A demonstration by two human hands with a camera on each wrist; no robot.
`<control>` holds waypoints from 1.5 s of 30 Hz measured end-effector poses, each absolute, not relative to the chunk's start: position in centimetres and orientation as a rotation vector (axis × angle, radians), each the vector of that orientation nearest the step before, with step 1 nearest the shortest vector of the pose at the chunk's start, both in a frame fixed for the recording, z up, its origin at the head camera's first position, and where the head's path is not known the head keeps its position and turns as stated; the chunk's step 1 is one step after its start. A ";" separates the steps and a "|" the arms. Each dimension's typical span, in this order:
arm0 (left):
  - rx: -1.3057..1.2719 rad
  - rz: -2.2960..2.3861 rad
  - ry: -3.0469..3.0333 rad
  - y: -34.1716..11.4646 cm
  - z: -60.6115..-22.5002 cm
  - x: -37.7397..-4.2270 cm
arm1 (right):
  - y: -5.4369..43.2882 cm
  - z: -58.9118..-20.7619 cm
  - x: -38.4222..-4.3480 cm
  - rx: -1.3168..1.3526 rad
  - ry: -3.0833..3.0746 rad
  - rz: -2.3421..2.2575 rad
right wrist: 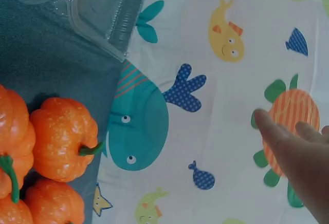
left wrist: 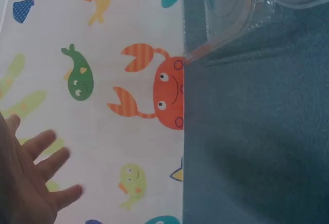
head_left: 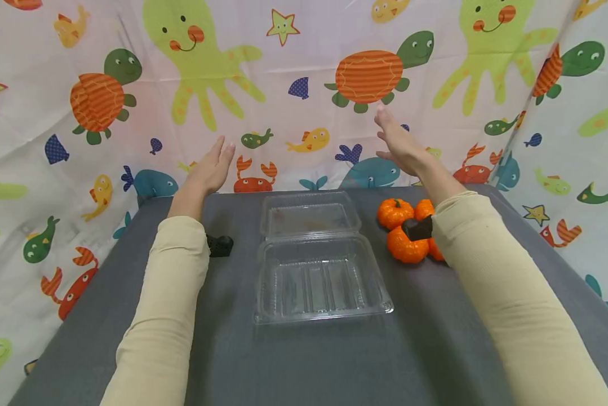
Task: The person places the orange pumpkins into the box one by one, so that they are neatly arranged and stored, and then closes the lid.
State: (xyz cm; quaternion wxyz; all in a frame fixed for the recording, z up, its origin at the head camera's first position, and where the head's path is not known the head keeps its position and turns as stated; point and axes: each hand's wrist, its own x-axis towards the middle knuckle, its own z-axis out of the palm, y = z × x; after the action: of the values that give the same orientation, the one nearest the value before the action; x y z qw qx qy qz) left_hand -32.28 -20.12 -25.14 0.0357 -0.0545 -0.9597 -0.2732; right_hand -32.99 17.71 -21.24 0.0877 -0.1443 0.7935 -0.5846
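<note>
A clear plastic clamshell container (head_left: 319, 276) lies with its lid folded back on the grey table, between the two arms. Small orange pumpkins (head_left: 395, 213) with green stems are grouped to its right, partly hidden by the right sleeve. My left hand (head_left: 213, 169) is raised beyond the container's left side, fingers extended and spread in the left wrist view, holding nothing. Higher up, my right hand (head_left: 399, 142) is held in the air past the pumpkins, its fingers extended and nothing in them. Several pumpkins (right wrist: 64, 139) show close up in the right wrist view.
A white curtain (head_left: 278, 163) printed with sea animals hangs behind the grey table (head_left: 314, 361) and along its sides. Dark wrist camera mounts (head_left: 220, 246) stick out from both sleeves. The container stands near the table's far edge.
</note>
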 end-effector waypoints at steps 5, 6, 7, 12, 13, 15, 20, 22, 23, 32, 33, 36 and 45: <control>-0.142 -1.189 -2.908 -20.7 -25.5 -32.1 | 20.1 -21.5 -32.7 -0.441 2.071 -1.989; -0.139 -1.275 -2.896 -20.8 -25.6 -32.1 | 20.6 -21.5 -32.6 -0.449 2.023 -2.019; -0.130 -1.362 -2.880 -21.0 -25.7 -32.0 | 21.1 -21.5 -32.5 -0.455 1.982 -2.041; -0.142 -1.700 -2.761 -21.8 -26.2 -31.7 | 23.5 -21.8 -32.0 -0.494 1.788 -2.132; -0.155 -1.756 -2.730 -22.0 -26.3 -31.7 | 24.0 -21.9 -31.9 -0.500 1.747 -2.151; -0.157 -1.854 -2.678 -22.4 -26.7 -31.6 | 24.8 -22.2 -31.8 -0.514 1.656 -2.187; -0.131 -2.123 -2.546 -23.0 -27.6 -31.6 | 27.0 -23.2 -31.4 -0.494 1.349 -2.295; -0.137 -2.232 -2.497 -23.2 -28.1 -31.5 | 27.8 -23.7 -31.2 -0.473 1.215 -2.334; -0.141 -2.284 -2.474 -23.3 -28.3 -31.4 | 28.1 -23.9 -31.1 -0.466 1.154 -2.350; -0.293 -2.479 -2.447 -24.0 -30.6 -31.1 | 30.9 -25.5 -30.6 -0.422 0.901 -2.427; -0.305 -2.488 -2.448 -24.2 -30.8 -31.1 | 31.3 -25.7 -30.4 -0.418 0.892 -2.432; -0.328 -2.507 -2.454 -24.4 -31.5 -31.0 | 32.8 -26.2 -30.0 -0.406 0.850 -2.440; -0.416 -2.518 -2.537 -24.1 -34.0 -30.7 | 37.3 -28.7 -28.1 -0.301 0.692 -2.513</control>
State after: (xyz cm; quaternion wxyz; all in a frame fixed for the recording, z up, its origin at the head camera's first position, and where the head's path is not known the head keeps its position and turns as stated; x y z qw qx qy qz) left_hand -30.71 -24.12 -33.98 -0.2266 -0.1126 -0.6866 -0.6816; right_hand -28.09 37.33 -28.69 0.2560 -0.1111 0.2550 -0.9258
